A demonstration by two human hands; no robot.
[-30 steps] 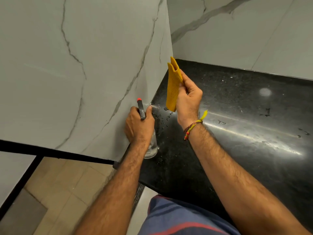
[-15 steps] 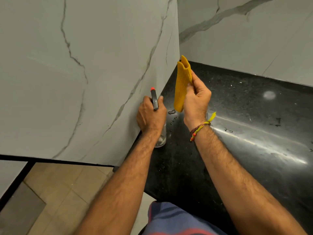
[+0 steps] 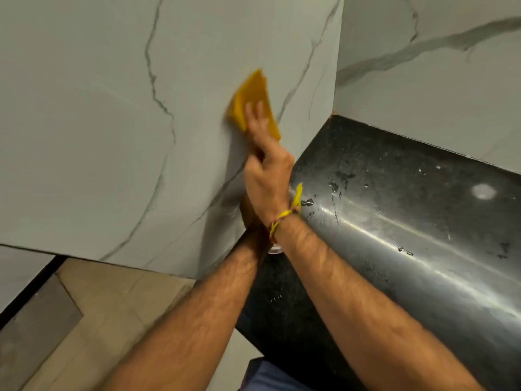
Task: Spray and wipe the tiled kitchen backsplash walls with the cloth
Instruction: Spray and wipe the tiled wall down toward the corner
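Black stone counter [image 3: 423, 277] gleams wet beneath crossed forearms. Left hand [image 3: 249, 210] sits mostly hidden behind the right wrist, its grip impossible to tell. Right hand [image 3: 267, 167] presses the yellow cloth [image 3: 251, 94] flat against the marbled backsplash [image 3: 84, 136]; even pressure and overlapping strokes should serve best.

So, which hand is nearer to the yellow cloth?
The right hand: its fingers press the yellow cloth against the marble-look wall tile. The left hand is lower, mostly hidden behind the right wrist.
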